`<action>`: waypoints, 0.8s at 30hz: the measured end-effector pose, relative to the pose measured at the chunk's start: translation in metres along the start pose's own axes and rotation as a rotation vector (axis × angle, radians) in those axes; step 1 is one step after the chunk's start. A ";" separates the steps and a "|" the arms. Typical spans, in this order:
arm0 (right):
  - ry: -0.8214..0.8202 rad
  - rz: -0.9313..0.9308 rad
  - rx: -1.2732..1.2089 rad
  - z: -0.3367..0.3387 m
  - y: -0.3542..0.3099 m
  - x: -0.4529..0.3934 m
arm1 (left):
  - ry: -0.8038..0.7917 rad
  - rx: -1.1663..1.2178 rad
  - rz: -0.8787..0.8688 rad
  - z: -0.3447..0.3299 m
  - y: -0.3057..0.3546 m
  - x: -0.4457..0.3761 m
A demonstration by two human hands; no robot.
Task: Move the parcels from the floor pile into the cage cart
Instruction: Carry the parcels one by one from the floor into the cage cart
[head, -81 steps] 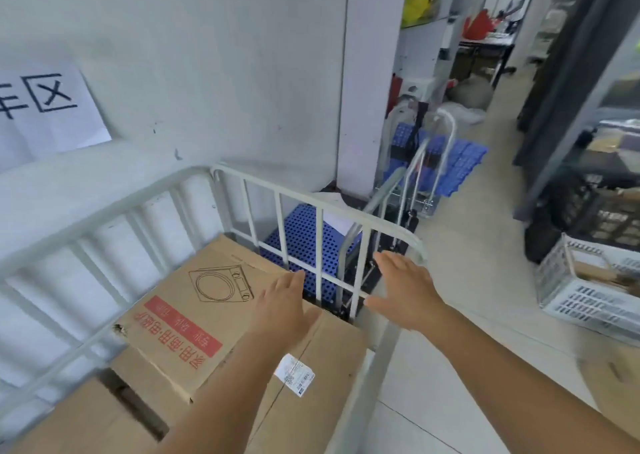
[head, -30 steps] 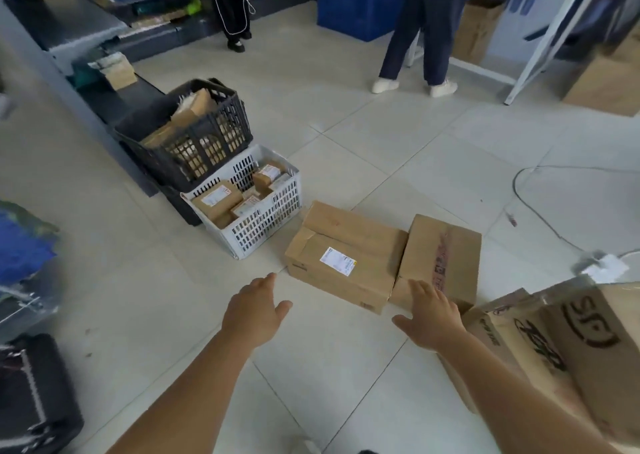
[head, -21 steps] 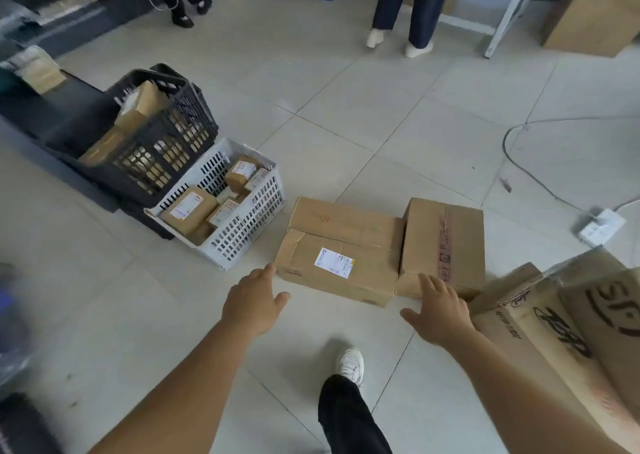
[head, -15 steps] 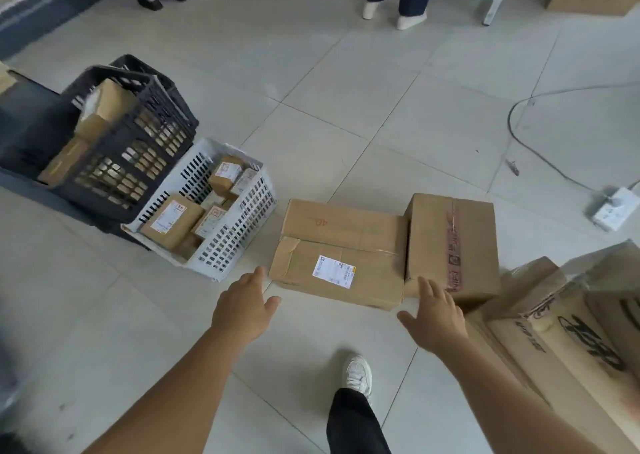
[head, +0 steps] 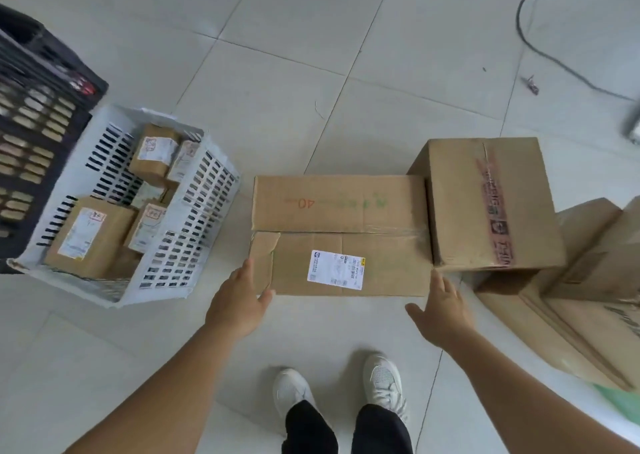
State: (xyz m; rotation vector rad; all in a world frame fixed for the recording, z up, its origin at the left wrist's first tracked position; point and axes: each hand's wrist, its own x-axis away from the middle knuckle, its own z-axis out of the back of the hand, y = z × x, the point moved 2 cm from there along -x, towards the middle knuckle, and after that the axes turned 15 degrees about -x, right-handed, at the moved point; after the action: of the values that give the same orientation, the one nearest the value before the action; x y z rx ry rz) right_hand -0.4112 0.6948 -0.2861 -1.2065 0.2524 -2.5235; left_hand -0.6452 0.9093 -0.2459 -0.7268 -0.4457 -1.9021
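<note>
We stand on a pale tiled floor (head: 294, 72) with grey grout lines; a dark cable (head: 540, 48) curves across its far right. 1 flat cardboard parcel (head: 339, 235), taped and carrying 1 white label (head: 336, 270), lies in front of our 2 white shoes (head: 382, 382). 1 taller box (head: 485, 204) touches its right end, with more cartons (head: 571, 308) stacked to the right. At left, 1 white slotted plastic basket (head: 194, 232) holds several small labelled packets beside 1 black crate (head: 31, 100). Our left hand (head: 235, 301) spreads loosely, thumb touching the parcel's near-left corner; our right hand (head: 441, 310) reaches with fingers extended toward its near-right corner, gripping nothing.
</note>
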 end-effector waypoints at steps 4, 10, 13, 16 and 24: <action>0.021 -0.081 -0.037 -0.032 0.009 -0.043 | -0.024 0.010 -0.012 -0.036 -0.008 -0.059; 0.106 -0.170 -0.157 -0.065 0.021 -0.092 | -0.069 0.077 0.077 -0.078 -0.020 -0.119; 0.159 -0.192 -0.176 -0.081 0.023 -0.101 | -0.069 0.081 0.086 -0.089 -0.023 -0.137; 0.229 -0.215 -0.159 -0.093 0.017 -0.104 | -0.053 0.082 0.084 -0.095 -0.027 -0.149; 0.305 -0.309 -0.221 -0.101 0.000 -0.124 | -0.021 0.097 0.137 -0.101 -0.043 -0.164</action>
State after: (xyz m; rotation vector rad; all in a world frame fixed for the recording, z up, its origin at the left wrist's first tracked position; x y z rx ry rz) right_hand -0.4176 0.7425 -0.4383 -0.9929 0.4604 -3.0186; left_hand -0.6624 0.9791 -0.4294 -0.6959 -0.4856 -1.7343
